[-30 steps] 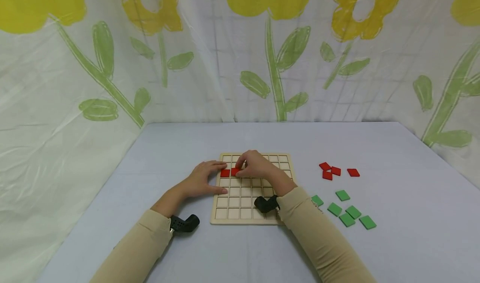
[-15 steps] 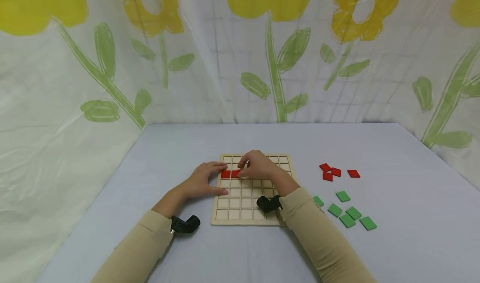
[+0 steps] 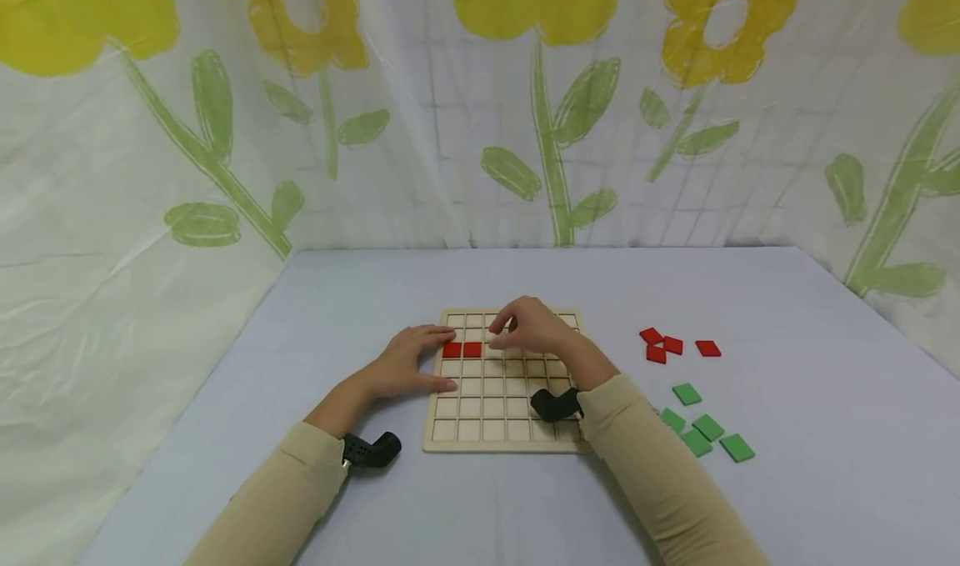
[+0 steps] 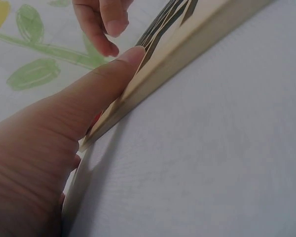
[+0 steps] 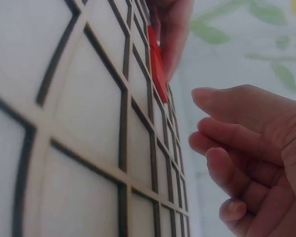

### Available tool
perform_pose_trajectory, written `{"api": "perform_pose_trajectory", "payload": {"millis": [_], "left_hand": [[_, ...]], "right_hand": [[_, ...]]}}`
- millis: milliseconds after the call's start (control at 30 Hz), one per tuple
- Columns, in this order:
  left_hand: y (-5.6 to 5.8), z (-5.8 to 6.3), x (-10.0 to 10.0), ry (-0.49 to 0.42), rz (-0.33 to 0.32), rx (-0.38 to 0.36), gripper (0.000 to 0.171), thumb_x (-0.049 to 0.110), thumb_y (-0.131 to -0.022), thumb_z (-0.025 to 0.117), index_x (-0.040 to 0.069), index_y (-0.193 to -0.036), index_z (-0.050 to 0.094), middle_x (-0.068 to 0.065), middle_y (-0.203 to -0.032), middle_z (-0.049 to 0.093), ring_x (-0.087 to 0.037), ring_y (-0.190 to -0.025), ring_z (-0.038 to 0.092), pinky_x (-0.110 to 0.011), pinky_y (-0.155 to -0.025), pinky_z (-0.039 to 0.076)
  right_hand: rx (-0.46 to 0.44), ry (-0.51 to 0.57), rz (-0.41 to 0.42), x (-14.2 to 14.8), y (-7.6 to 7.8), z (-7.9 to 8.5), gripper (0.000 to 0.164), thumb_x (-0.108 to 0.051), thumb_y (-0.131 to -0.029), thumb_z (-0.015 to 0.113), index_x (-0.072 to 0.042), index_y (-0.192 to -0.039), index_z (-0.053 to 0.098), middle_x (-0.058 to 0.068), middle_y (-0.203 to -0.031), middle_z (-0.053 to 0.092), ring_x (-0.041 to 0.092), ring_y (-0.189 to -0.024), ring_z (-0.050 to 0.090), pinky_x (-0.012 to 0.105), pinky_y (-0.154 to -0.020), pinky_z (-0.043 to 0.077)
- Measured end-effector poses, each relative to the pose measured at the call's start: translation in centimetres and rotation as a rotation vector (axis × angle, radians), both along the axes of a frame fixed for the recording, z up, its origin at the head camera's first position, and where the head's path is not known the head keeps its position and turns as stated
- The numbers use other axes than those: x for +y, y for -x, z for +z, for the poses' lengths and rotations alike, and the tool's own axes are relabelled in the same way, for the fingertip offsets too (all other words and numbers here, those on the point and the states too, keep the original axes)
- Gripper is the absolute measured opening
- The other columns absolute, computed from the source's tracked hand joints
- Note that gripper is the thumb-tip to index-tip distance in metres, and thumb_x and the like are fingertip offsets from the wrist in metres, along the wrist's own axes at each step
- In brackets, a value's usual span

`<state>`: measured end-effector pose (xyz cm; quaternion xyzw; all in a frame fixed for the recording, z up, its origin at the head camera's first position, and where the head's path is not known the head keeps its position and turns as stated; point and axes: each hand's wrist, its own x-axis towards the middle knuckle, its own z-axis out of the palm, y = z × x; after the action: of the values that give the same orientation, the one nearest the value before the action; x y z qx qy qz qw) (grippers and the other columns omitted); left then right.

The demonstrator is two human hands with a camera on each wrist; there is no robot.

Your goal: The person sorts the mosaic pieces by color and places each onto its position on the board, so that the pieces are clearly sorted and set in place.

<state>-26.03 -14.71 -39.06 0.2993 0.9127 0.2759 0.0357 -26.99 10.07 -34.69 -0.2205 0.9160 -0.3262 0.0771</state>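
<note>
A wooden grid board (image 3: 507, 447) lies on the table, with two red square tiles (image 3: 472, 349) side by side in cells near its left edge. My left hand (image 3: 405, 363) rests on the board's left edge, thumb and fingers spread apart. Its thumb lies along the rim in the left wrist view. My right hand (image 3: 536, 331) hovers above the board, just right of the red tiles, fingers loosely curled. The right wrist view shows nothing between that hand's thumb and fingers (image 5: 227, 170).
Several loose red tiles (image 3: 708, 348) lie on the table right of the board. Nearer the front are several green tiles (image 3: 737, 448), partly hidden by the right sleeve (image 3: 660, 466). A flowered curtain (image 3: 420, 132) hangs behind the table (image 3: 825, 433).
My right hand has let go of the second red tile, which now lies flat beside the first, and has moved up and to the right. The left hand has stayed in place.
</note>
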Motion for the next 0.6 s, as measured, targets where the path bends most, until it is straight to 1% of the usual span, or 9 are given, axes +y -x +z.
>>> {"api": "perform_pose_trajectory", "payload": {"millis": [100, 267, 433, 600], "left_hand": [[-0.1, 0.0, 0.0, 0.002, 0.0, 0.004, 0.077, 0.047, -0.074, 0.073, 0.013, -0.138, 0.046, -0.009, -0.146, 0.04, -0.032, -0.138, 0.029, -0.056, -0.114, 0.014], [-0.1, 0.0, 0.1, 0.002, 0.003, 0.004, 0.078, 0.047, -0.074, 0.074, 0.013, -0.138, 0.046, -0.008, -0.146, 0.04, -0.032, -0.138, 0.029, -0.056, -0.114, 0.012], [0.0, -0.1, 0.1, 0.004, -0.008, 0.014, 0.078, 0.046, -0.075, 0.074, 0.012, -0.138, 0.045, -0.009, -0.146, 0.04, -0.032, -0.138, 0.029, -0.056, -0.114, 0.013], [-0.1, 0.0, 0.1, 0.007, -0.003, 0.009, 0.077, 0.046, -0.075, 0.073, 0.012, -0.139, 0.045, -0.009, -0.146, 0.039, -0.032, -0.138, 0.028, -0.055, -0.115, 0.013]], "right_hand": [[0.006, -0.011, -0.004, 0.6, -0.1, 0.3, 0.024, -0.022, -0.081, 0.072, -0.007, -0.1, 0.072, 0.008, -0.106, 0.066, 0.016, -0.082, 0.059, 0.027, -0.069, 0.05], [0.01, 0.009, 0.003, 2.0, -0.3, 0.6, 0.025, -0.021, -0.081, 0.072, -0.004, -0.1, 0.071, 0.01, -0.104, 0.066, 0.017, -0.079, 0.058, 0.027, -0.067, 0.05], [0.019, 0.009, -0.003, 3.8, -0.4, 0.6, 0.025, -0.021, -0.082, 0.071, -0.003, -0.1, 0.07, 0.01, -0.102, 0.066, 0.015, -0.078, 0.059, 0.028, -0.067, 0.051], [0.032, 0.005, -0.013, 5.3, -0.5, 0.5, 0.025, -0.021, -0.082, 0.071, -0.003, -0.099, 0.07, 0.013, -0.104, 0.066, 0.017, -0.08, 0.06, 0.028, -0.067, 0.051]]}}
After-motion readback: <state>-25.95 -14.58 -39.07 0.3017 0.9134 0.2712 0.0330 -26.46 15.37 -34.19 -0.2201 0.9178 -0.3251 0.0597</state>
